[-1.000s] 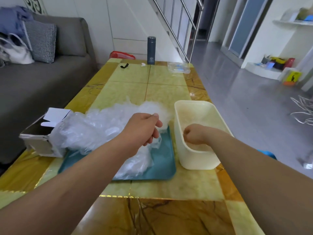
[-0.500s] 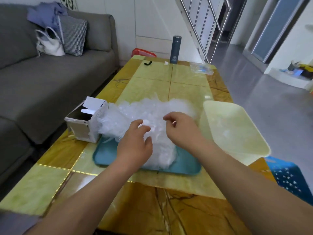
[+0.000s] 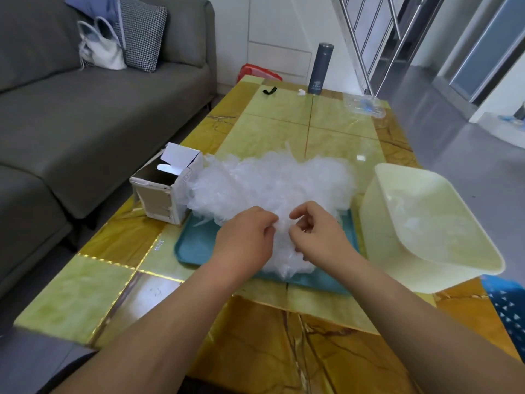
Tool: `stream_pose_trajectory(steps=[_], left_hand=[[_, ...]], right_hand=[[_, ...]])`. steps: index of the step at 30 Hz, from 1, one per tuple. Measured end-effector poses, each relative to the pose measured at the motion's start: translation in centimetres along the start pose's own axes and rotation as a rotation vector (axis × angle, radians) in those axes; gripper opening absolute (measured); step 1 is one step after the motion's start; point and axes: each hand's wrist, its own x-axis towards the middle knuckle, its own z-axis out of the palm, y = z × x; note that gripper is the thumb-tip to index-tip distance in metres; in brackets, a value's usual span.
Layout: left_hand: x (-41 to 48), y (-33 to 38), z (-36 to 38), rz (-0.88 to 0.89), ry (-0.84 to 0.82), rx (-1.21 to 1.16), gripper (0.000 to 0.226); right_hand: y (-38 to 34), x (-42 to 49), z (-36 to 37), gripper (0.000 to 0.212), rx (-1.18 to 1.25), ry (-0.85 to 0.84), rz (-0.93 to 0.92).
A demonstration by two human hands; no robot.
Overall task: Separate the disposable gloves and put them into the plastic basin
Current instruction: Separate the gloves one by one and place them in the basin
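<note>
I am seeing the heap of disposable gloves (image 3: 272, 189) lying on one teal tray (image 3: 196, 243), too tangled for counting. Both grips are pinching film at its near edge: left hand (image 3: 244, 240) and right hand (image 3: 318, 237), fingers curled, nearly touching. One plastic basin (image 3: 403, 268) is standing right of the tray, one opened cardboard box (image 3: 162, 194) left, all on the desk (image 3: 278, 120).

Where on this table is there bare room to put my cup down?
Bare tiles lie between the glove pile and the flask, and in the near-left corner before the tray. The middle is crowded: box, tray and basin side by side, left hand and right hand pinching the pile.
</note>
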Motion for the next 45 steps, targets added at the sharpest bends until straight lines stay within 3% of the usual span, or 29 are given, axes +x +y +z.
stream_pose_trajectory(steps=[6, 9, 13, 15, 18, 22, 26, 30, 33, 35, 37, 40, 43, 45], left_hand=[[-0.7, 0.1, -0.1, 0.064, 0.089, -0.044, 0.031], [-0.9, -0.4, -0.4, 0.052, 0.141, -0.119, 0.031], [-0.3, 0.0, -1.7, 0.051, 0.423, -0.268, 0.027], [-0.2, 0.7, -2.3, 0.077, 0.431, -0.332, 0.022], [-0.7, 1.0, -2.4, 0.091, 0.192, -0.272, 0.016], [-1.8, 0.5, -2.1, 0.071, -0.158, 0.01, 0.054], [-1.7, -0.7, -1.6, 0.056, -0.175, 0.061, 0.06], [-1.7, 0.0, -1.9, 0.144, 0.066, -0.104, 0.037], [-1.9, 0.8, -2.0, 0.256, 0.257, -0.23, 0.019], [-1.9, 1.5, -2.2, 0.247, 0.326, -0.32, 0.014], [-2.0, 2.4, -2.7, 0.171, 0.342, -0.44, 0.01], [-2.4, 4.0, -3.7, 0.039, 0.342, -0.669, 0.024], [-2.8, 4.9, -4.5, -0.029, 0.235, -0.894, 0.008], [-3.0, 5.0, -4.6, -0.065, 0.113, -0.912, 0.041]], right_hand=[[0.2, -0.8, -0.2, 0.024, 0.008, 0.078, 0.087], [-0.2, -1.6, -1.1, 0.038, -0.074, 0.103, -0.014], [-0.5, -2.3, -2.0, 0.082, -0.362, -0.158, -0.153], [-0.5, -2.2, -2.0, 0.095, -0.448, -0.227, -0.14], [-0.1, -1.8, -1.2, 0.078, -0.522, -0.137, -0.125], [1.0, -1.1, -0.2, 0.009, -0.414, -0.036, -0.068], [0.3, -0.6, -1.6, 0.025, -0.323, 0.015, -0.088], [-1.9, -1.3, -3.5, 0.028, -0.161, 0.018, -0.099], [-3.3, -2.0, -4.8, 0.015, 0.013, 0.064, -0.053], [-4.0, -3.2, -5.6, 0.035, 0.2, 0.085, -0.009], [-4.0, -4.5, -6.5, 0.063, 0.265, 0.102, -0.02], [-3.5, -6.2, -6.9, 0.089, 0.078, 0.098, -0.092], [-3.3, -6.7, -6.8, 0.088, 0.063, 0.098, -0.182], [-3.6, -6.4, -7.1, 0.078, 0.119, 0.116, -0.178]])
